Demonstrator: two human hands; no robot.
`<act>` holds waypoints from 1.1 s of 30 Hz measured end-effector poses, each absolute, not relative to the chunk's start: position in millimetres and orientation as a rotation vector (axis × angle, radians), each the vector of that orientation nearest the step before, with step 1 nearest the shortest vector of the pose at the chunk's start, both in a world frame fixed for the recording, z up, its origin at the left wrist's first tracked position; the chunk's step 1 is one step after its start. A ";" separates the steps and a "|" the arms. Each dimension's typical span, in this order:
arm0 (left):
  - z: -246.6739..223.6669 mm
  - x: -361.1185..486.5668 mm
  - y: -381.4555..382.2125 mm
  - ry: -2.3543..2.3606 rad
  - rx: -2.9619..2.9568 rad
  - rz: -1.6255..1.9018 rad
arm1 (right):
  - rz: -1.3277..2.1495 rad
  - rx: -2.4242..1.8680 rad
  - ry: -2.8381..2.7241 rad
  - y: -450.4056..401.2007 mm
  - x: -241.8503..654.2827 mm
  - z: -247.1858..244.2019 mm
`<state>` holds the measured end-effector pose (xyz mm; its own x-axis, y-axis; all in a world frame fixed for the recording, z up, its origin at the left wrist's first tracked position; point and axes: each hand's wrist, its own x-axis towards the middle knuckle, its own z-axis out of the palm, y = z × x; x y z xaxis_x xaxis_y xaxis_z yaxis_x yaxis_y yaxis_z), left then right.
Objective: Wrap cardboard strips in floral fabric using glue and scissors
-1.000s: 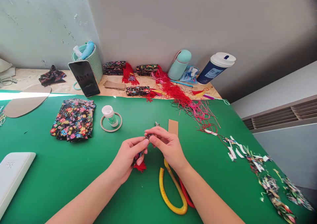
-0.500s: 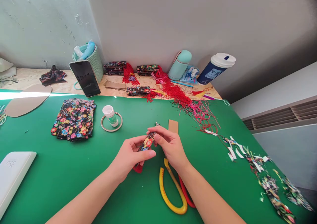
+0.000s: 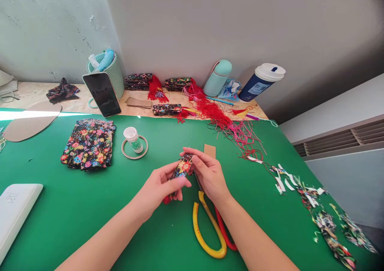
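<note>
Between both hands is a narrow strip of black floral fabric (image 3: 184,165), tilted up to the right. My left hand (image 3: 163,185) is closed on its lower end, thumb on top, and a bit of red shows beneath the fingers. At the upper end, my right hand (image 3: 209,173) pinches the strip between thumb and fingers. Scissors with one yellow and one red handle (image 3: 220,252) lie on the green mat under my right hand and forearm, which cover part of them. Just beyond the right fingers lies a small brown cardboard piece (image 3: 209,150).
Folded floral cloth (image 3: 87,145) and a white jar (image 3: 133,140) by a metal ring lie left. Behind stand a phone (image 3: 102,94), bundled floral strips with red tassels (image 3: 167,109), a mint bottle (image 3: 218,78) and a lidded cup (image 3: 261,82). Fabric scraps (image 3: 328,225) line the right edge.
The fabric strip has turned a little, showing more of its floral face. My right hand has shifted slightly right, and the fingers of both hands have moved along the strip.
</note>
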<state>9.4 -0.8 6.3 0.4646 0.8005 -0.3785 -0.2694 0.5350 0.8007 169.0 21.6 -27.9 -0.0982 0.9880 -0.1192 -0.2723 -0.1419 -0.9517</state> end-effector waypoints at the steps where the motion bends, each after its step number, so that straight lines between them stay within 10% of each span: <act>1: 6.7 8.5 -0.6 0.834 0.698 0.737 | 1.485 -1.046 -0.971 22.3 169.4 -28.5; 33: 4.6 10.7 1.1 0.967 0.406 0.875 | 1.271 -1.141 -0.904 24.0 167.5 -20.2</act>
